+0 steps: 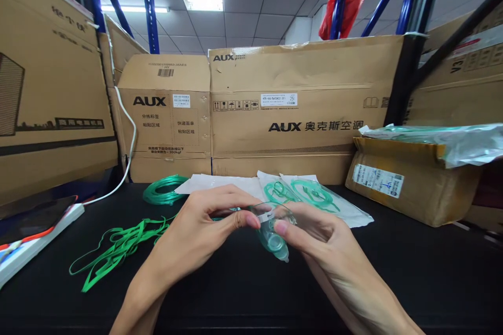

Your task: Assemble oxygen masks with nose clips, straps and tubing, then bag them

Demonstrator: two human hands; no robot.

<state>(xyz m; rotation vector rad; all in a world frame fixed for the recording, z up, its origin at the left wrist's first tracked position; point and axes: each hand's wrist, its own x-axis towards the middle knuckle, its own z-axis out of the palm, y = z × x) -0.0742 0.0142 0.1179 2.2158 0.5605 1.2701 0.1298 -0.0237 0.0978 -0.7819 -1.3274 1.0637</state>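
A small translucent green oxygen mask point(272, 241) is held up over the black tabletop between both hands, its round port pointing down towards me. With thumb and fingers closed, my left hand point(212, 220) pinches the mask's left edge by a pale strip point(266, 216). My right hand point(316, 227) grips the opposite side, its thumb on the front of the mask. Part of the mask is hidden behind the fingers. To the left lies a loose tangle of green elastic straps point(126, 246). A coil of green tubing point(163, 191) rests behind my left hand.
Behind the hands lie clear packets point(346, 209) with green tubing inside. An open carton point(408, 183) topped with plastic packets stands right. Large cardboard boxes point(291, 110) wall the back. A power strip point(47, 235) and a dark phone-like device point(35, 217) are at left.
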